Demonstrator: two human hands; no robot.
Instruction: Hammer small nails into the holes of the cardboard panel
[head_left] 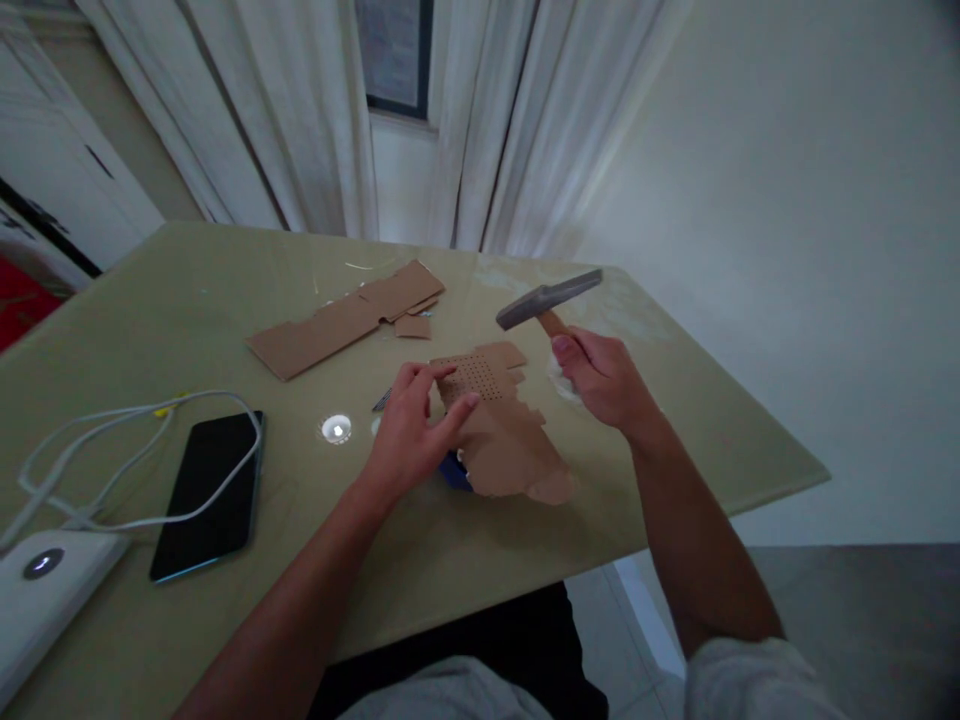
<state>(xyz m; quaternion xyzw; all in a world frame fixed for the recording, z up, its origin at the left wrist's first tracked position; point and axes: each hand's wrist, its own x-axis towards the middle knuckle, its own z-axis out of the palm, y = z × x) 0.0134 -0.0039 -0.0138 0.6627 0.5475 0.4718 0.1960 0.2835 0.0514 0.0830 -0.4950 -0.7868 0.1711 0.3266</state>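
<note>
My right hand (604, 377) grips the wooden handle of a hammer (550, 297), whose grey metal head is raised above the table. My left hand (411, 430) presses down on the left side of a torn piece of brown cardboard (510, 440) that has a patch of small punched holes near its top. Its fingers lie on the cardboard's edge. A small blue object (454, 470) peeks out from under the cardboard by my left wrist. A thin dark metal item (382, 401) lies just left of my left fingers.
A longer strip of cardboard (341, 322) with small scraps lies further back on the beige table (225, 620). A black phone (210, 490), a white cable (120, 440) and a white device (45, 585) sit at the left. A lamp's reflection (337, 429) shines on the tabletop. Curtains hang behind.
</note>
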